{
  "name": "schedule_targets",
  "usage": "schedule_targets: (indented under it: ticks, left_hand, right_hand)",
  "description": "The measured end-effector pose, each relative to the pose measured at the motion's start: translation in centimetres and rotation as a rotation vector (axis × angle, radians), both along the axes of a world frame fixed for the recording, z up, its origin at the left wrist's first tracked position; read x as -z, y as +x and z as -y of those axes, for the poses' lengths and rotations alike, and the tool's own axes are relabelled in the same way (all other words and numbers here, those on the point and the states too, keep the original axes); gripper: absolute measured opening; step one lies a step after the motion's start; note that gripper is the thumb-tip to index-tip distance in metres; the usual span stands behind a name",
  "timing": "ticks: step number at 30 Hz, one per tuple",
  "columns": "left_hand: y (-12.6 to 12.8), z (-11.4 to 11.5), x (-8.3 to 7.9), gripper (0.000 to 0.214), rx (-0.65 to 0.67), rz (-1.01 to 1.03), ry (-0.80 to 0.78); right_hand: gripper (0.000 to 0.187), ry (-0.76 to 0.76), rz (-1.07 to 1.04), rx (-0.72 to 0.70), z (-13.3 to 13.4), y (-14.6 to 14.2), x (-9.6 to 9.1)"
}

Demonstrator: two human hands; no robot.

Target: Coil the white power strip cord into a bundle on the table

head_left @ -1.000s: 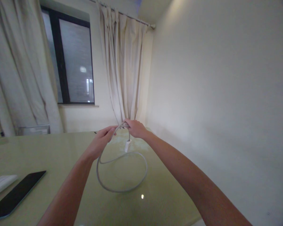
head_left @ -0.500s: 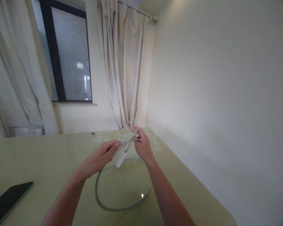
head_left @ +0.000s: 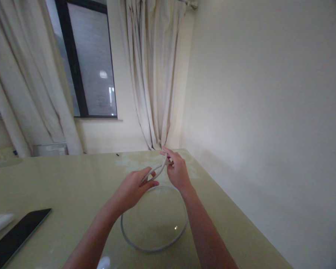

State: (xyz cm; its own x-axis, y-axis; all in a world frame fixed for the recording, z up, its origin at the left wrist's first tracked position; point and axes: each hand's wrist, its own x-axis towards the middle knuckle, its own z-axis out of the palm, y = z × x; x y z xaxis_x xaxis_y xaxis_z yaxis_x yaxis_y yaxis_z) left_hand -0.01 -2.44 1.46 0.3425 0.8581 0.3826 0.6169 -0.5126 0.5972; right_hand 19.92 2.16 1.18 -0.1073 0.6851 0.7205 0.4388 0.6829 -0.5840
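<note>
Between my hands, just above the table, runs a white cable (head_left: 154, 249), with a wide round loop of it hanging toward me over the tabletop. My right hand (head_left: 178, 170) pinches the cable's bent strands between thumb and fingers. Close by on the left, my left hand (head_left: 137, 186) has its thumb and fingers curled around the strands. A short gap of two or more strands shows between the hands. The white plug-like end of the cable is hidden now, probably behind my fingers.
The greenish glossy table (head_left: 72, 186) meets a white wall (head_left: 263, 112) on the right. A black flat slab (head_left: 19, 237) and a white object (head_left: 0, 223) lie at left. A small dark bit (head_left: 117, 154) is near the far edge. Curtains (head_left: 159, 74) hang behind.
My left hand has moved in closer to the right one, its thumb now lower on the strands. The white cable end has gone out of sight. The view has turned slightly left.
</note>
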Motion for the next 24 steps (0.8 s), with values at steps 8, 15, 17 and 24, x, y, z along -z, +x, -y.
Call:
schedule_targets:
  ticks: [8, 15, 17, 24]
  left_hand:
    - [-0.5, 1.7, -1.4, 0.039, -0.004, 0.092, -0.055]
    - [-0.7, 2.0, -1.0, 0.077, -0.235, 0.054, 0.280]
    - [-0.7, 1.9, -0.7, 0.084, -0.201, 0.106, 0.419]
    - [-1.4, 1.5, -0.8, 0.029, -0.028, -0.107, 0.674]
  right_hand:
    - [0.067, 0.056, 0.059, -0.107, 2.7, 0.1, -2.2]
    - [0.077, -0.050, 0.002, -0.244, 3.4, -0.3, -2.2]
    - [0.075, -0.043, 0.007, -0.216, 3.6, -0.2, -2.3]
    - [0.061, -0.011, -0.051, -0.266, 4.5, -0.1, -3.1]
